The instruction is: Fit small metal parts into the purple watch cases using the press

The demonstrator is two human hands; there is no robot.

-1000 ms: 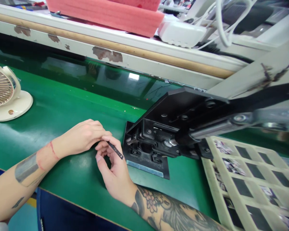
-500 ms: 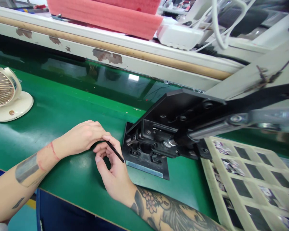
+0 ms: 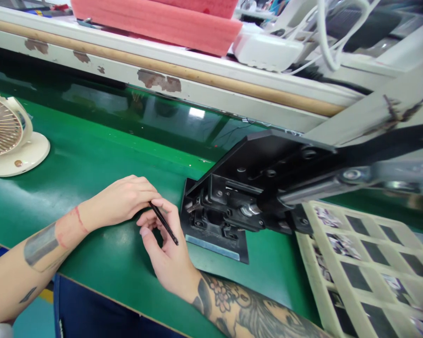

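Note:
A thin black stick (image 3: 165, 224) slants across the back of my right hand's curled fingers. Its upper end meets the fingertips of my left hand (image 3: 130, 199), which is closed with the palm down. My right hand (image 3: 169, 251) is turned palm inward, its index finger lying along the stick and its thumb apart from it. The other right fingers are bent. Whether anything small sits between the two hands is hidden. Just to the right of them stands a black metal press fixture (image 3: 229, 206) with a lever arm, which neither hand touches.
A cream desk fan (image 3: 24, 152) stands at the left on the green work surface (image 3: 91, 155). At the right, stacked compartment trays (image 3: 370, 225) hold small parts. A shelf above carries pink foam (image 3: 162, 23) and a white power strip (image 3: 264, 47) with cables.
The black stick has shifted slightly left and tilted more steeply, its lower end dropping a little. Both hands have stayed nearly in place.

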